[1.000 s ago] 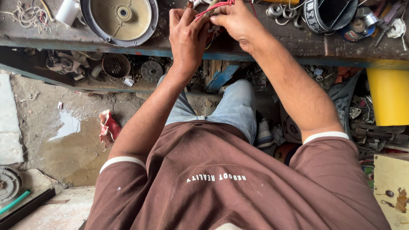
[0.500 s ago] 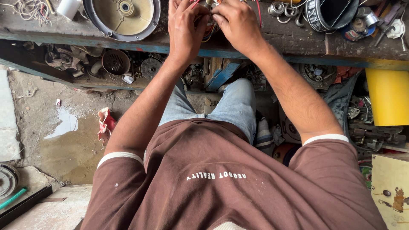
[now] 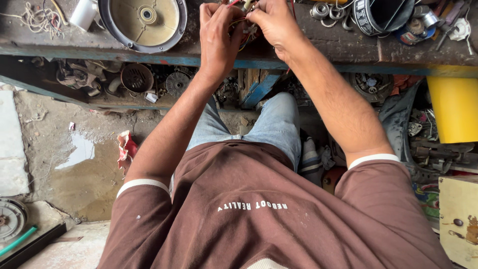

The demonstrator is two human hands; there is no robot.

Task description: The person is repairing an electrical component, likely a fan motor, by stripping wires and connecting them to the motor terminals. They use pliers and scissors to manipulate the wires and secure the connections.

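Observation:
Both my hands are up at the worn workbench (image 3: 348, 50), close together over a small bundle of red and yellow wires (image 3: 240, 25). My left hand (image 3: 216, 37) grips the bundle from the left, fingers curled around it. My right hand (image 3: 274, 22) pinches the wires from the right, near a small pale connector at the top edge of the view. What the wires run to is hidden behind my fingers.
A round metal motor cover (image 3: 142, 20) lies on the bench to the left, with a white roll (image 3: 82, 14) and tangled string beside it. Bearings (image 3: 321, 11), a black can (image 3: 381, 15) and tools lie right. A yellow bucket (image 3: 455, 107), scrap parts and a puddle (image 3: 79, 152) are below.
The view has tilted down a little. My hands stay together on the wires, the fingers shifting slightly as they work them.

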